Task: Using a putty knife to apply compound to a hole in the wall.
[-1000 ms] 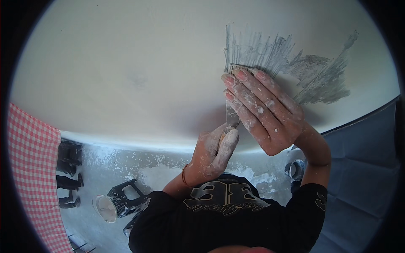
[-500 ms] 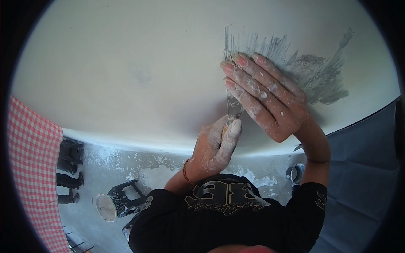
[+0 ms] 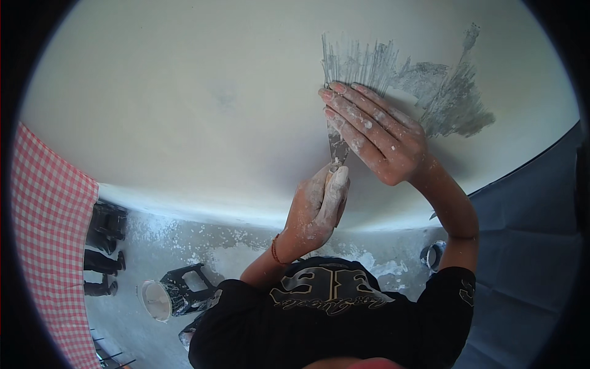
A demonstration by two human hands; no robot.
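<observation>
My left hand (image 3: 316, 206), dusted white, is closed around the handle of a putty knife (image 3: 338, 146). Its metal blade points up and lies against a pale wall (image 3: 153, 111). Across the upper blade rests my right hand (image 3: 381, 135), with fingers stretched out flat side by side and pressing on it; they hide part of the blade and its edge. Grey streaky filler (image 3: 362, 58) spreads above the fingertips and on to the right in a rougher patch (image 3: 461, 98). White paste specks cover both hands.
Below, on the white-spattered floor (image 3: 227, 243), a bucket of pale paste (image 3: 157, 300) is beside a dark stool (image 3: 190, 286). Another bucket (image 3: 433, 253) stands right. A pink checked cloth (image 3: 55, 246) hangs left, dark sheeting (image 3: 522, 227) right. Another person's legs (image 3: 101, 262) show at left.
The knife and both hands have shifted slightly down relative to the grey streaks, which now show longer above the fingertips. A pale gap in the filler has come into sight beside the right hand.
</observation>
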